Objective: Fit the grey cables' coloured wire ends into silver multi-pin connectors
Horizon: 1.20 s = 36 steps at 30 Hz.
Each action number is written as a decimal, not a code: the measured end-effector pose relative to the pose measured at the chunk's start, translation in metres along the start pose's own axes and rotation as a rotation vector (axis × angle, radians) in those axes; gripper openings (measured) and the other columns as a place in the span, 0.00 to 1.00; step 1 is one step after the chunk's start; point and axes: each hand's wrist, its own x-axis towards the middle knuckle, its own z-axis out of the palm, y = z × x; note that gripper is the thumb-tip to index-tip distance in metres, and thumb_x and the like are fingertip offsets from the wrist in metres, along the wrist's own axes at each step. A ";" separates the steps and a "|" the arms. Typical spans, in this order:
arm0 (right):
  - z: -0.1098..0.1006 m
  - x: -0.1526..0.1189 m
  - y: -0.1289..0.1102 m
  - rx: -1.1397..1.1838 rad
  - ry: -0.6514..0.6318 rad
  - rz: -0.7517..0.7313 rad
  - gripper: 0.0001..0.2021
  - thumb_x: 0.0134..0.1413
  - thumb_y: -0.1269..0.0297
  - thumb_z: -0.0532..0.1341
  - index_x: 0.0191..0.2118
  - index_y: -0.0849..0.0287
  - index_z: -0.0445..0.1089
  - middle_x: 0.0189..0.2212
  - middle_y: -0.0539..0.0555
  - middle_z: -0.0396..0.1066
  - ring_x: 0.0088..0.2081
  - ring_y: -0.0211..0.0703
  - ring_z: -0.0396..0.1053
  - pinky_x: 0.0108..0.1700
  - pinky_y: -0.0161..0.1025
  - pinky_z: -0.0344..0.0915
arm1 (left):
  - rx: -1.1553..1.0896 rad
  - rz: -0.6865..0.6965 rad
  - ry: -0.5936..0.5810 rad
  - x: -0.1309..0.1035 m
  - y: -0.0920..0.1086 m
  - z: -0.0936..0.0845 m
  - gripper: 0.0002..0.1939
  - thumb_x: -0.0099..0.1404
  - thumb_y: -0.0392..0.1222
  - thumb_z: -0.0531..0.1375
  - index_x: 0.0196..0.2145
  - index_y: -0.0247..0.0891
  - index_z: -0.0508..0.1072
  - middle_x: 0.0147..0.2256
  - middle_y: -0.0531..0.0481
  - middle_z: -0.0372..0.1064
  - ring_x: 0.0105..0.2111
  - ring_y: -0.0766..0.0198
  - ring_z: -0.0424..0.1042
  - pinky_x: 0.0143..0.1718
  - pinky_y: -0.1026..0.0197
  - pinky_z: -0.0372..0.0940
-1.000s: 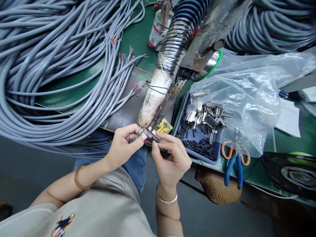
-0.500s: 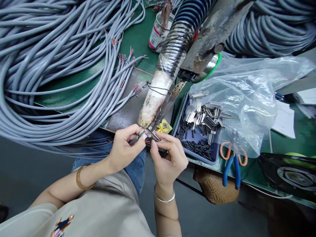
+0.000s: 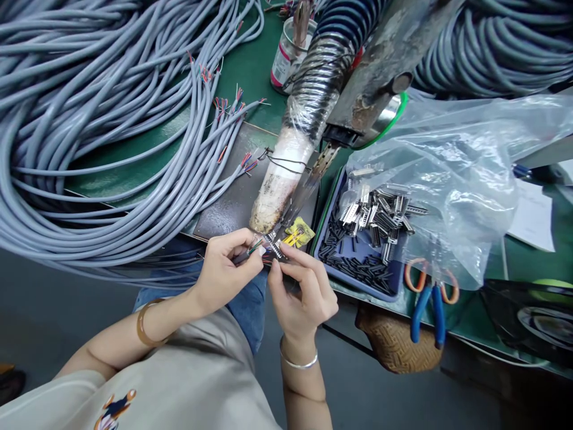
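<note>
Pinched in my left hand (image 3: 228, 266) is the end of a grey cable (image 3: 240, 257), with thin coloured wires fanned out past the fingertips. My right hand (image 3: 307, 289) has its thumb and fingers closed around a small metal connector (image 3: 274, 247), which touches the wire ends. Both sit at the table's front edge, just under the soldering iron's tip, partly hidden by the fingers. Right behind the connector lies a yellow pad (image 3: 299, 232). The sooty white end of a hose (image 3: 268, 206) hangs above my left fingertips.
Bundled grey cables (image 3: 89, 119) cover the left. At the right, a blue tray (image 3: 353, 283) holds black sleeves and metal connectors, partly under a plastic bag (image 3: 465, 179). Pliers (image 3: 427, 310) hang over the table edge. A jar (image 3: 286, 60) stands behind the hose.
My right hand has shifted slightly left, and its thumb has moved closer to my left hand. The view has shifted a little, so the tray and pliers appear farther right.
</note>
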 end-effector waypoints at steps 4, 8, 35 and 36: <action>0.001 -0.001 0.000 0.012 0.036 0.038 0.09 0.58 0.75 0.70 0.37 0.55 0.71 0.41 0.52 0.83 0.38 0.38 0.81 0.39 0.34 0.78 | -0.026 -0.018 0.001 -0.001 0.003 0.000 0.08 0.64 0.38 0.62 0.27 0.36 0.72 0.22 0.55 0.63 0.21 0.71 0.61 0.22 0.68 0.58; 0.001 0.002 -0.002 0.113 0.015 0.160 0.09 0.59 0.74 0.69 0.35 0.54 0.71 0.38 0.50 0.82 0.38 0.40 0.81 0.40 0.38 0.78 | -0.006 0.009 0.011 -0.004 0.001 0.000 0.09 0.64 0.38 0.63 0.26 0.37 0.71 0.20 0.55 0.62 0.22 0.69 0.65 0.23 0.68 0.61; 0.002 0.003 -0.001 -0.070 -0.001 -0.073 0.09 0.57 0.73 0.71 0.37 0.54 0.72 0.42 0.52 0.83 0.38 0.39 0.82 0.40 0.34 0.78 | 0.117 0.127 0.019 0.000 0.001 -0.001 0.07 0.66 0.34 0.61 0.29 0.36 0.75 0.26 0.51 0.73 0.25 0.69 0.68 0.26 0.67 0.63; 0.001 0.002 -0.001 -0.068 -0.004 -0.080 0.09 0.57 0.74 0.71 0.37 0.54 0.72 0.42 0.53 0.83 0.38 0.39 0.82 0.40 0.34 0.78 | 0.091 0.090 0.022 0.000 0.001 -0.001 0.07 0.66 0.35 0.62 0.28 0.36 0.75 0.25 0.51 0.72 0.25 0.69 0.68 0.26 0.68 0.63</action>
